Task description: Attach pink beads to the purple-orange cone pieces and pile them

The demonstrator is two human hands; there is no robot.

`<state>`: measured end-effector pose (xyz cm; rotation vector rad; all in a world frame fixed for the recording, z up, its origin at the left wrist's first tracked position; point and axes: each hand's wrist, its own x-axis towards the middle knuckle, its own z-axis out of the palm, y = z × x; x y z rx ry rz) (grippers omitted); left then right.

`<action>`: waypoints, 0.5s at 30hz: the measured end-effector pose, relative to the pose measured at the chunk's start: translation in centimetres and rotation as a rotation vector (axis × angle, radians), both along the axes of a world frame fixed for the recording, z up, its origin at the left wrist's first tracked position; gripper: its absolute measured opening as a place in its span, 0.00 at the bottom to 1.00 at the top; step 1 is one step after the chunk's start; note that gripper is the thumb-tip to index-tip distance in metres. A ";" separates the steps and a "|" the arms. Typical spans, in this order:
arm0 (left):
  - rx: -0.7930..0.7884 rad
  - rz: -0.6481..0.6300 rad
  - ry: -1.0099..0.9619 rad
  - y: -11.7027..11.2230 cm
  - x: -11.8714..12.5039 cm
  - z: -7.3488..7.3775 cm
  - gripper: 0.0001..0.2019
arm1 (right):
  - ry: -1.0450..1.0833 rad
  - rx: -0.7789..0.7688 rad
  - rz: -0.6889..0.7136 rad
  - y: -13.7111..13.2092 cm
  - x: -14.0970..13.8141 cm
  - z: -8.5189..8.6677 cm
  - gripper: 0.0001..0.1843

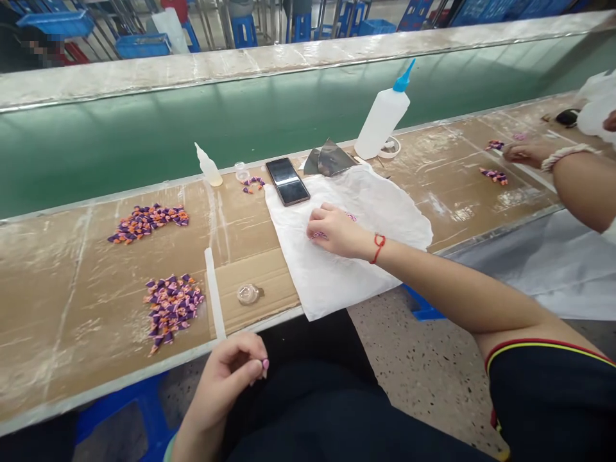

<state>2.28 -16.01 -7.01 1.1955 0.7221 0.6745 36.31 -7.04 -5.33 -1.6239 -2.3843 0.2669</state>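
My left hand (231, 382), low at the table's front edge, pinches a small pink piece (265, 364) between thumb and fingertips. My right hand (337, 231) rests on a white plastic sheet or bag (337, 282), its fingers curled down. Small pink-and-white patterned pieces (319, 235) lie under and beside those fingers; the fingertips are partly hidden. At the left, two piles of small purple, pink and orange pieces, a nearer pile (174, 307) and a farther pile (149, 222), lie on the brown table (101, 282).
A phone (287, 181), a small glue bottle (208, 167) and a large white bottle (382, 122) with a blue nozzle stand or lie along the back. A small clear round container (248, 294) sits on cardboard. At right, a co-worker's hand (527, 154) works near more coloured pieces (494, 176).
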 end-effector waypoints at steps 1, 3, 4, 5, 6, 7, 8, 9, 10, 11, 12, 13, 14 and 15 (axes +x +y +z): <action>-0.018 -0.017 0.007 -0.1 0.1 -0.2 0.07 | -0.022 -0.011 0.015 0.3 0.0 0.0 0.06; -0.033 -0.049 0.023 -0.2 0.3 -0.3 0.08 | -0.060 -0.033 0.042 0.8 -0.1 0.1 0.07; -0.035 -0.059 0.026 -0.1 0.3 -0.2 0.09 | -0.077 -0.043 0.055 1.0 -0.2 0.2 0.07; -0.035 -0.063 0.029 -0.1 0.4 -0.1 0.10 | -0.092 -0.052 0.068 1.1 -0.2 0.3 0.07; -0.036 -0.062 0.031 0.0 0.5 0.0 0.11 | -0.104 -0.059 0.081 1.2 -0.3 0.4 0.07; -0.040 -0.056 0.035 0.0 0.6 0.1 0.13 | -0.113 -0.065 0.095 1.2 -0.5 0.5 0.07; -0.046 -0.048 0.041 0.1 0.7 0.3 0.15 | -0.118 -0.069 0.107 1.3 -0.6 0.6 0.07; -0.054 -0.039 0.049 0.1 0.8 0.4 0.17 | -0.119 -0.072 0.116 1.3 -0.7 0.7 0.07; -0.059 -0.024 0.058 0.2 0.9 0.5 0.18 | -0.116 -0.072 0.121 1.2 -0.8 0.8 0.07; -0.063 -0.006 0.066 0.2 1.0 0.7 0.19 | -0.109 -0.071 0.123 1.2 -0.9 0.8 0.07; -0.064 0.017 0.074 0.2 1.1 0.8 0.20 | -0.096 -0.067 0.119 1.1 -1.0 0.8 0.08; -0.062 0.043 0.080 0.3 1.4 1.0 0.20 | -0.077 -0.062 0.113 0.9 -1.0 0.9 0.08; -0.057 0.069 0.082 0.3 1.7 1.2 0.20 | -0.051 -0.054 0.105 0.7 -1.1 0.9 0.08; -0.053 0.093 0.081 0.4 2.1 1.5 0.20 | -0.017 -0.044 0.097 0.3 -1.2 1.0 0.08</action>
